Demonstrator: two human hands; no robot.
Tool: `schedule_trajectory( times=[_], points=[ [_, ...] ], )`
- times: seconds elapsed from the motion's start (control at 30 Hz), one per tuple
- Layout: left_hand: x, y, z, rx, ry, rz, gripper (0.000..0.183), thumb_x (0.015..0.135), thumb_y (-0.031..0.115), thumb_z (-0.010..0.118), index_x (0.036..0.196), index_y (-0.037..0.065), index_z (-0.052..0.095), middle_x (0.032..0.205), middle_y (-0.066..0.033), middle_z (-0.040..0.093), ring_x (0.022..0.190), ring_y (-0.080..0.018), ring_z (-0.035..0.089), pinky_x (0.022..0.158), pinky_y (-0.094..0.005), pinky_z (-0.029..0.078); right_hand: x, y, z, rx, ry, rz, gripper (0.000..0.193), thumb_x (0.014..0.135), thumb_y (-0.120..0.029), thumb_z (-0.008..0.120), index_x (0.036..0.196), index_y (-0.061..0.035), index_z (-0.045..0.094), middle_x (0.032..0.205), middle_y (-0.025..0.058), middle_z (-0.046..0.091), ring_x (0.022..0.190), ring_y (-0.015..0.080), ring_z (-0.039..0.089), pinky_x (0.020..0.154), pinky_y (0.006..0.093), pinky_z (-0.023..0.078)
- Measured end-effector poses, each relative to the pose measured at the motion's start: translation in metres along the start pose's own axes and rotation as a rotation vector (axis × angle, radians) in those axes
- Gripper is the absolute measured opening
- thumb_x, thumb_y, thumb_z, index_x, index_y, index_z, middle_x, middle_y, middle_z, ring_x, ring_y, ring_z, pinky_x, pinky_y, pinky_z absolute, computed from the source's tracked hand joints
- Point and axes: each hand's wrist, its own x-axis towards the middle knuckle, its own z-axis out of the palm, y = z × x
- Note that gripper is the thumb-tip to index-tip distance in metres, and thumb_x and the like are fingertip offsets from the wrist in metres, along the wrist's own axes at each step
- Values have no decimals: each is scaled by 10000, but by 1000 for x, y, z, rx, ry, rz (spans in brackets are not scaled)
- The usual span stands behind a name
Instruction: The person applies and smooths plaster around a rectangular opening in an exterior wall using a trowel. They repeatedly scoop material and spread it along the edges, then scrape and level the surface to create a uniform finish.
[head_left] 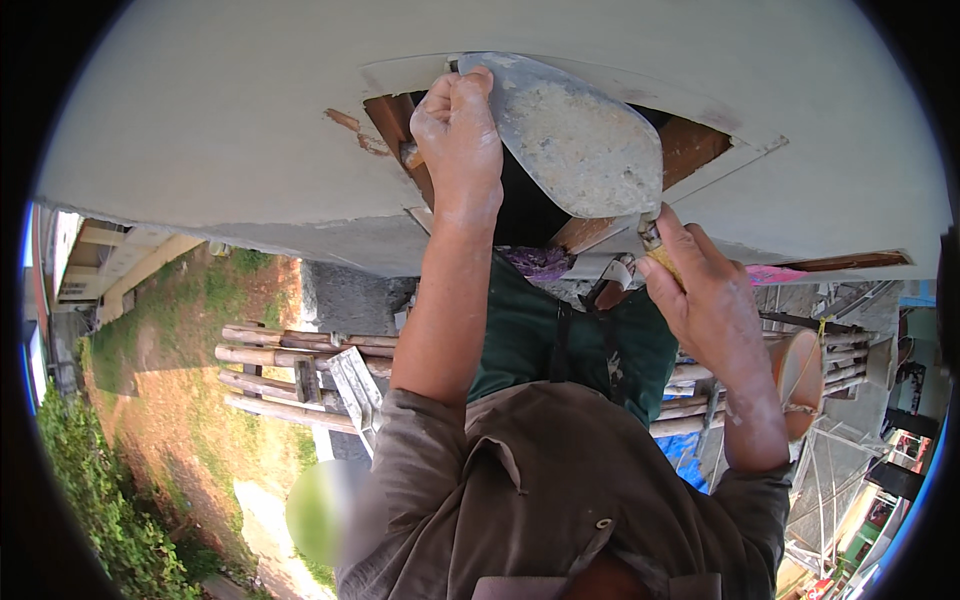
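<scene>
The right fingers (672,240) were closed round the short handle (660,262) of a trowel, while the left hand (458,140) was curled in on itself at the blade's far end, its thumb lying by the edge; whether those fingers pinched the blade or something just behind it, I could not tell. The trowel (580,140) lay between the hands, in front of the opening (535,205) and hiding much of it, its visible face crusted with pale, dried-looking matter. Judging by this pose, the step in hand was close work with the trowel at the opening's upper left edge, guided by both hands. From there, the next move seemed to call for a firm right wrist and a light left touch, with the blade kept clear of the left knuckles and the cut edges. Around the opening ran brown wood (700,150) and then a white panel (250,130), torn near the left corner (355,130), with a narrow slot (850,262) farther right. Beyond the forearms came a brown shirt (600,470) and green trousers (520,330); below the panel, poles (270,355) stretched out on both sides of the body, a bucket (797,370) stood at the right, and sunlit grass (190,300) spread at the left.
</scene>
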Motion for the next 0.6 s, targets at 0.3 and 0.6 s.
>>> schedule_trajectory(
  times=[0.3,0.6],
  points=[
    [-7,-5,13,-20,11,-7,290,869,149,586,603,81,489,613,91,386,602,-29,304,549,-237,240,-5,16,-1,-73,86,-61,520,864,-205,653,1340,-87,478,829,109,575,659,324,616,605,430,512],
    [-15,-11,21,33,3,-52,179,850,142,585,815,-32,609,889,-52,583,894,-130,490,881,-276,371,-12,22,-12,9,7,42,474,875,-123,636,1316,-34,489,970,199,597,832,406,610,707,429,488]
  ],
)
